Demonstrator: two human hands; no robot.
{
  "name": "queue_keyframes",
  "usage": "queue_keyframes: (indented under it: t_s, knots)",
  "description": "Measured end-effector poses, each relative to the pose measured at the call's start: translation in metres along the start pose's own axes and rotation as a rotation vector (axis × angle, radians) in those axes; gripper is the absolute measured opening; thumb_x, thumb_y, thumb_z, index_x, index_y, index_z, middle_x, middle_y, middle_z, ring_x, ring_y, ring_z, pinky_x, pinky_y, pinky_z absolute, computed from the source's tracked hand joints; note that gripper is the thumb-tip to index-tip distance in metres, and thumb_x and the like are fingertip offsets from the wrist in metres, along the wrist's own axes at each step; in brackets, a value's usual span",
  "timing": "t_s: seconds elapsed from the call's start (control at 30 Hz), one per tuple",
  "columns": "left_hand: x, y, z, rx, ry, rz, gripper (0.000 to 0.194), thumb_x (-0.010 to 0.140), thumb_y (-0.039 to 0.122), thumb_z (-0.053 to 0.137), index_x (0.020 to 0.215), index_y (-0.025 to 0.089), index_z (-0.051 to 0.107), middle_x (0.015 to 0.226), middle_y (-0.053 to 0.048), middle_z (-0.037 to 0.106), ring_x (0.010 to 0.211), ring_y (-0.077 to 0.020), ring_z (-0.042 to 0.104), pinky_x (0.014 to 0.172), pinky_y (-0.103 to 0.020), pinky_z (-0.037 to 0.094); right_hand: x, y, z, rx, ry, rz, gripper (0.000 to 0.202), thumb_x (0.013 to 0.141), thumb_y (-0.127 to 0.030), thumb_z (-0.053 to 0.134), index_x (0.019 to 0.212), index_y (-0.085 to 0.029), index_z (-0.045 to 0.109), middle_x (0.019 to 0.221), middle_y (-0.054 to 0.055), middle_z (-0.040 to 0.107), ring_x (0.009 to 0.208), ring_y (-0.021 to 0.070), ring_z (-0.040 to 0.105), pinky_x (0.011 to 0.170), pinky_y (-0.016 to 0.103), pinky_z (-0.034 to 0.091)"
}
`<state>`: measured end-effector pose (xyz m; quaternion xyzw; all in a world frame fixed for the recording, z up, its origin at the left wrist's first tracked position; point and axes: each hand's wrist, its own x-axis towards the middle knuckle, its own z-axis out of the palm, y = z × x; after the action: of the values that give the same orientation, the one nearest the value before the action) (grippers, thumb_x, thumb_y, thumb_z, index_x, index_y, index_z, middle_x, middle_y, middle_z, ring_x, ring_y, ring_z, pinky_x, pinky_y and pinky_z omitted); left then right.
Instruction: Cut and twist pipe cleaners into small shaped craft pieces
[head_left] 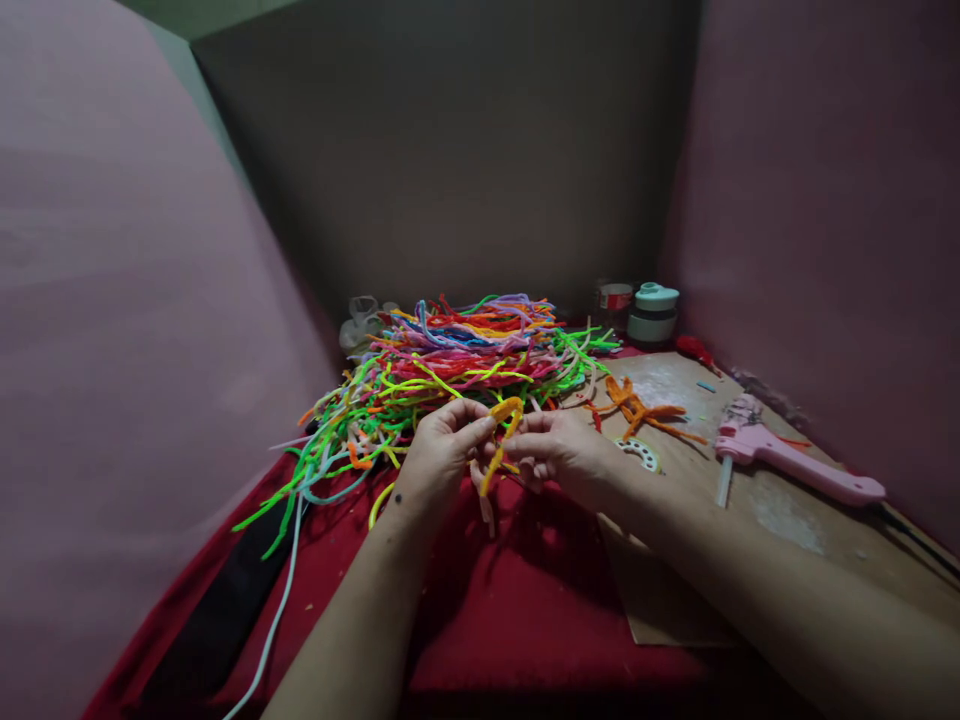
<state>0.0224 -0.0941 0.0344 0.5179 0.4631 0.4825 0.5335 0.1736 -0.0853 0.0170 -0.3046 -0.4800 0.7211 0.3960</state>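
An orange-yellow pipe cleaner (pixel 508 408), bent into a loop with one end hanging down, is held between my two hands. My left hand (pixel 450 440) pinches it at the upper left, thumb against fingers. From the other side my right hand (pixel 559 445) grips it, with the fingertips closed around its right part. Just behind both hands lies a big heap of pipe cleaners (pixel 472 375) in many colours. Below the hands a pale pipe cleaner (pixel 484 500) hangs or lies; I cannot tell which.
A pink glue gun (pixel 795 460) with a glue stick rests on a brown board (pixel 787 515) at right, beside orange pipe cleaner pieces (pixel 641 408) and a white holed disc (pixel 637 455). Behind stands a lidded container (pixel 652 315). A white cable (pixel 281 610) and a dark flat object (pixel 217 620) lie left.
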Motion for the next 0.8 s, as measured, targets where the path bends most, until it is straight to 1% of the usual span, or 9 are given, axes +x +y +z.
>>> queue_keyframes:
  t_s: [0.1,0.27,0.43,0.5,0.6,0.8]
  knots:
    - [0.001,-0.002,0.0,0.027,0.038,0.039,0.019,0.069,0.03,0.065,0.075,0.017,0.053,0.053,0.005,0.055,0.043,-0.0077,0.05,0.043,-0.019,0.039,-0.001,0.004,0.002,-0.042,-0.028,0.002,0.016,0.063,-0.023,0.067,0.067,-0.013,0.055,0.046,-0.005,0.05,0.034,0.0048,0.042,0.034,0.018,0.032]
    - [0.0,0.0,0.002,0.018,0.067,0.043,0.02,0.067,0.03,0.066,0.074,0.017,0.053,0.052,0.005,0.054,0.043,-0.0071,0.049,0.043,-0.018,0.038,-0.001,0.009,0.004,0.016,-0.046,0.046,0.027,0.063,-0.028,0.07,0.076,-0.015,0.051,0.055,-0.002,0.057,0.037,0.0082,0.05,0.034,0.02,0.041]
    - [-0.001,0.001,0.003,0.006,0.075,0.046,0.02,0.066,0.029,0.067,0.072,0.016,0.053,0.055,0.005,0.055,0.044,-0.0061,0.049,0.044,-0.017,0.038,-0.002,0.009,0.007,-0.018,-0.063,0.052,0.02,0.067,-0.024,0.066,0.078,-0.013,0.054,0.063,0.002,0.062,0.041,0.0077,0.052,0.035,0.018,0.042]
    - [-0.001,0.001,0.003,-0.003,0.067,0.038,0.021,0.065,0.029,0.068,0.072,0.016,0.053,0.055,0.005,0.055,0.043,-0.0066,0.05,0.043,-0.018,0.039,-0.002,0.009,0.007,0.007,-0.06,0.036,0.02,0.067,-0.025,0.066,0.076,-0.013,0.053,0.062,0.002,0.062,0.042,0.0082,0.053,0.036,0.019,0.043]
    - [-0.001,0.002,0.003,-0.007,0.065,0.033,0.022,0.065,0.029,0.068,0.073,0.016,0.053,0.055,0.005,0.055,0.043,-0.0069,0.05,0.043,-0.018,0.039,-0.002,0.009,0.007,0.056,-0.09,0.012,0.022,0.068,-0.027,0.066,0.076,-0.014,0.05,0.063,0.002,0.062,0.043,0.0091,0.055,0.038,0.02,0.045]
    - [-0.002,0.004,0.007,0.122,0.133,0.096,0.018,0.067,0.027,0.066,0.071,0.015,0.053,0.054,0.005,0.053,0.044,-0.0058,0.047,0.043,-0.017,0.037,-0.004,0.01,0.011,0.152,-0.125,0.002,0.019,0.068,-0.023,0.065,0.074,-0.014,0.049,0.06,0.001,0.061,0.042,0.0095,0.055,0.036,0.019,0.044]
